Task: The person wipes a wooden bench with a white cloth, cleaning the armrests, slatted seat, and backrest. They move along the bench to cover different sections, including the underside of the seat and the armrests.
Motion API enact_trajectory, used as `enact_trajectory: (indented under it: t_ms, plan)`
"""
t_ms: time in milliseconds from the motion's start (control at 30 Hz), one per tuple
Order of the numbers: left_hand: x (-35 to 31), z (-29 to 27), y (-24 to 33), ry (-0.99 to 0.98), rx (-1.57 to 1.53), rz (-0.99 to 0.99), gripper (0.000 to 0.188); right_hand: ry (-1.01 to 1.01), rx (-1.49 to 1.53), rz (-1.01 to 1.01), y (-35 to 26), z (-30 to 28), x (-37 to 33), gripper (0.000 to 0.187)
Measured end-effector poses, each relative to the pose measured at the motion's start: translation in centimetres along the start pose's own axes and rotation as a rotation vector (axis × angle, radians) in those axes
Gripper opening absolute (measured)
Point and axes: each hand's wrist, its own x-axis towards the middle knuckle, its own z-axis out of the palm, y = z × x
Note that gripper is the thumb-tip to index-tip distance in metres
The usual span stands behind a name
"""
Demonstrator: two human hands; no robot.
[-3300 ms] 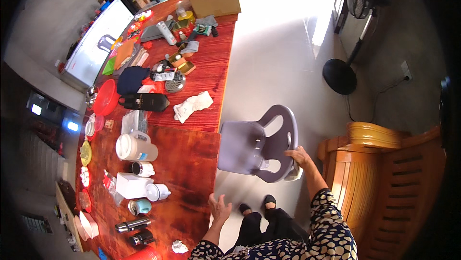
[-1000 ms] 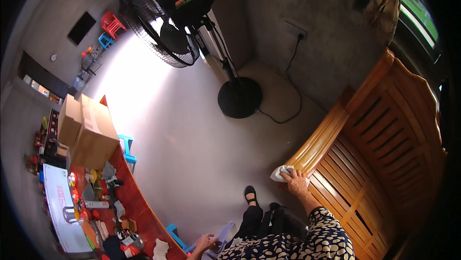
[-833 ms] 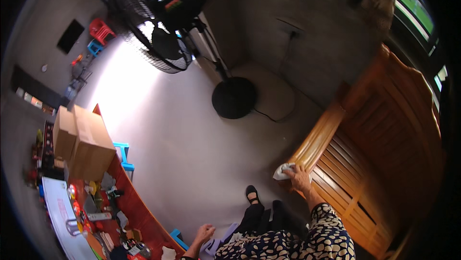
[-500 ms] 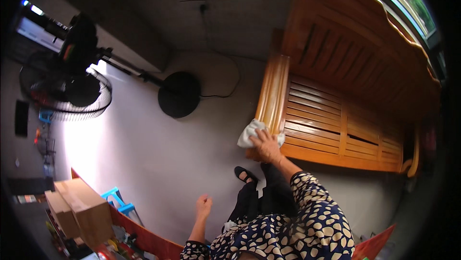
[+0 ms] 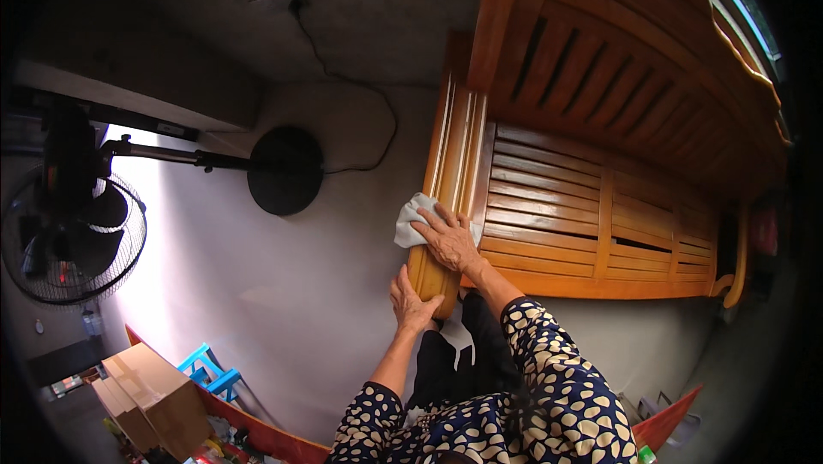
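Note:
A glossy orange-brown wooden bench (image 5: pixel 549 232) with a slatted seat and back stands on the right. Its near-left armrest (image 5: pixel 454 142) runs away from me. On that armrest my right hand (image 5: pixel 449 241) presses a whitish cloth (image 5: pixel 413 222), fingers spread over it; the cloth drapes past both sides of the rail. My left hand (image 5: pixel 413 303) clasps the armrest's front end, with its thumb on the near side and its fingers along the left side.
To the left is a black standing fan (image 5: pixel 77 224); its round base (image 5: pixel 285 171) rests on the grey floor, a cable trailing to the wall. Cardboard boxes (image 5: pixel 159 395) and a blue stool (image 5: pixel 210 374) sit at lower left, by a red-brown board (image 5: pixel 274 430).
My left hand has come up from beside my body onto the armrest's front end. My right hand and the cloth have slid a little farther along the armrest. The view has shifted.

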Motion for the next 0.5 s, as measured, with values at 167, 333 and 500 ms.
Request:
enact_trajectory:
  t_ms: [167,333,500]
  plan:
    - [2.3,0.8,2.7,-0.086,0.134,-0.184,0.130,0.040,-0.009,-0.002,4.7,-0.8,4.5,0.050]
    - [3.6,1.0,3.0,-0.123,0.180,-0.183,0.131,0.258,-0.021,-0.008,12.6,-1.7,10.2,0.053]
    - [3.1,0.6,2.6,-0.119,0.227,-0.205,0.132,0.296,-0.079,0.285,17.1,-6.1,15.4,0.050]
